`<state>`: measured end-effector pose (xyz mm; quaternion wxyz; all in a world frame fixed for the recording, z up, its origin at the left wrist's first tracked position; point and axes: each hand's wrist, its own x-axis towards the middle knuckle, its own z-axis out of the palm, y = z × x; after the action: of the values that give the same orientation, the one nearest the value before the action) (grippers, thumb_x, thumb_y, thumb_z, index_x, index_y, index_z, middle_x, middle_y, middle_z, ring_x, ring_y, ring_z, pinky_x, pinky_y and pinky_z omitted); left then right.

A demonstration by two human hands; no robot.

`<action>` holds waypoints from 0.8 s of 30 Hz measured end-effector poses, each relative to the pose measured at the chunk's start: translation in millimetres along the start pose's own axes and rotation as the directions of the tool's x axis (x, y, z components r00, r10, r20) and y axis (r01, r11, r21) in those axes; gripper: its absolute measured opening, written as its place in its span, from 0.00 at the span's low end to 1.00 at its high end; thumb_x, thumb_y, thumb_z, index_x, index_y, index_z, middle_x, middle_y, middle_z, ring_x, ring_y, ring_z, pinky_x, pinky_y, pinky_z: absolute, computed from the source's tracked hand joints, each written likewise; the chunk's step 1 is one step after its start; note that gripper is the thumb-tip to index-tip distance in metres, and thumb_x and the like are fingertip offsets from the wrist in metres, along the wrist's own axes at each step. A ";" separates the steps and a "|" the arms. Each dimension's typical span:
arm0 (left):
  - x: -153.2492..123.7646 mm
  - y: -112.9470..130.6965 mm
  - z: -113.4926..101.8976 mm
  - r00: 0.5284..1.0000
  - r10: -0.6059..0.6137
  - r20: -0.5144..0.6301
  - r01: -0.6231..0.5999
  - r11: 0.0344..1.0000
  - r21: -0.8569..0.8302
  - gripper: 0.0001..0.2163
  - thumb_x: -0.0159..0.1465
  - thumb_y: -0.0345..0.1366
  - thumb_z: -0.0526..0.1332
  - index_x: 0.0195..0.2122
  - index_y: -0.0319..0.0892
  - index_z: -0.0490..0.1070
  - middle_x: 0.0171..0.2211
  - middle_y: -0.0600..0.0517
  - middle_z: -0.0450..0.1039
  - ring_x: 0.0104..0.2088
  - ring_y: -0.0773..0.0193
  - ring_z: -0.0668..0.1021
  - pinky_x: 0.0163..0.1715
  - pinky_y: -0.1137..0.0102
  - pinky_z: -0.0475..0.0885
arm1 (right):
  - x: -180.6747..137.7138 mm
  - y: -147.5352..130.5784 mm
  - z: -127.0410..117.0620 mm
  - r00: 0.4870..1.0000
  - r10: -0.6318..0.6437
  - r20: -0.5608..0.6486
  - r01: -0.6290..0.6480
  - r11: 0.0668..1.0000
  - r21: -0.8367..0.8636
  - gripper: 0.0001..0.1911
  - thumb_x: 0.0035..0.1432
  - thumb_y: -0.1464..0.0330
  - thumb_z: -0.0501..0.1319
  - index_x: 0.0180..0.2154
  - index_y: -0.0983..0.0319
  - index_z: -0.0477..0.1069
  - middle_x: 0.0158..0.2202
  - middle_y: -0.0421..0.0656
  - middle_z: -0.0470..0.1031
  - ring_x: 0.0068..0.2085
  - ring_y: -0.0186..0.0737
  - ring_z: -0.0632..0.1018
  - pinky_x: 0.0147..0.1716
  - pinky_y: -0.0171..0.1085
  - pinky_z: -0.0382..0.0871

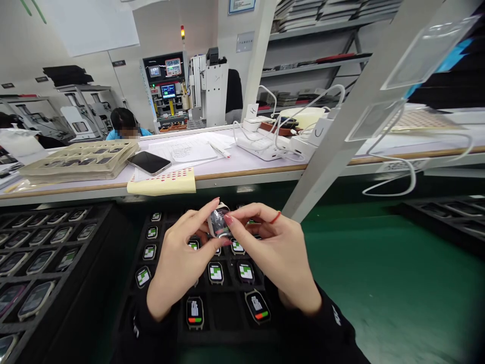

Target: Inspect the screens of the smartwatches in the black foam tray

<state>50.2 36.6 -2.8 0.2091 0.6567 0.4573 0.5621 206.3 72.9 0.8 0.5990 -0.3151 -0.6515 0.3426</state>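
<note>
Both hands hold one smartwatch [217, 222] without a strap, raised over a black foam tray [227, 314]. My left hand [184, 255] grips its left and lower edges between thumb and fingers. On the other side, my right hand [271, 247] pinches it, the thumb lying across the dark screen. Below, strapless watches with lit screens sit in the tray's compartments, among them a watch with a red and green bar [194, 312] and another such watch [257, 306]. The front compartment between these two holds no watch. My hands cover part of the back rows.
Another black tray [94, 253] of watches stands at the left. Behind, a shelf bears a phone [149, 163], a beige tray [79, 162], papers [193, 151] and white chargers with cables [261, 144]. A slanted metal post [329, 136] rises at the right. A person [125, 124] sits beyond.
</note>
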 end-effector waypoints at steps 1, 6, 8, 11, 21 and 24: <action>-0.2 0.2 -0.1 1.000 0.003 0.003 -0.003 1.000 -0.004 0.29 0.58 0.27 0.71 0.59 0.55 0.73 0.33 0.55 0.76 0.32 0.67 0.77 0.36 0.74 0.76 | -0.2 -0.4 0.1 1.000 -0.012 -0.001 0.012 1.000 0.000 0.05 0.61 0.68 0.66 0.32 0.60 0.78 0.32 0.43 0.78 0.32 0.42 0.78 0.23 0.33 0.72; -0.9 0.9 -0.4 1.000 -0.010 0.025 0.010 0.999 -0.036 0.30 0.57 0.26 0.72 0.59 0.57 0.72 0.33 0.56 0.76 0.33 0.67 0.78 0.37 0.74 0.76 | -0.4 -2.0 2.2 0.998 -0.069 -0.002 0.069 0.996 -0.051 0.05 0.62 0.69 0.64 0.31 0.60 0.76 0.30 0.42 0.76 0.30 0.40 0.75 0.23 0.34 0.69; -1.1 1.3 -0.7 1.000 -0.005 0.027 0.006 0.999 -0.037 0.30 0.57 0.27 0.72 0.59 0.58 0.72 0.34 0.56 0.75 0.32 0.67 0.78 0.37 0.73 0.77 | 0.4 -0.7 2.1 0.997 -0.074 -0.023 0.073 0.995 -0.063 0.03 0.61 0.69 0.65 0.33 0.60 0.76 0.29 0.41 0.74 0.29 0.39 0.74 0.22 0.33 0.68; -0.6 2.5 -1.7 0.999 0.040 0.019 -0.040 0.999 0.005 0.30 0.56 0.30 0.74 0.59 0.57 0.72 0.33 0.56 0.73 0.30 0.68 0.76 0.35 0.72 0.77 | 3.0 2.9 -1.1 0.995 -0.067 -0.078 0.064 0.997 -0.046 0.04 0.62 0.68 0.64 0.40 0.59 0.75 0.29 0.40 0.72 0.30 0.39 0.74 0.21 0.31 0.68; 0.2 2.0 -4.8 0.992 0.114 0.045 -0.119 0.986 0.116 0.30 0.60 0.29 0.71 0.60 0.62 0.70 0.42 0.57 0.76 0.39 0.67 0.74 0.46 0.73 0.72 | 5.1 6.0 -11.2 0.917 0.063 0.395 -0.145 0.972 0.183 0.15 0.72 0.62 0.60 0.56 0.60 0.72 0.39 0.43 0.80 0.42 0.45 0.81 0.41 0.39 0.77; -0.6 1.7 -6.9 0.989 0.131 0.061 -0.137 0.986 0.097 0.30 0.61 0.31 0.71 0.61 0.63 0.69 0.42 0.57 0.76 0.39 0.67 0.74 0.46 0.73 0.72 | 5.4 3.7 -17.4 0.878 0.063 0.475 -0.181 0.962 0.206 0.21 0.69 0.63 0.64 0.60 0.59 0.69 0.44 0.45 0.80 0.47 0.48 0.81 0.49 0.44 0.76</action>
<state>44.5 33.7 0.1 0.1497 0.7107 0.4340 0.5331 223.2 80.6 1.6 0.4370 -0.1888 -0.7073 0.5226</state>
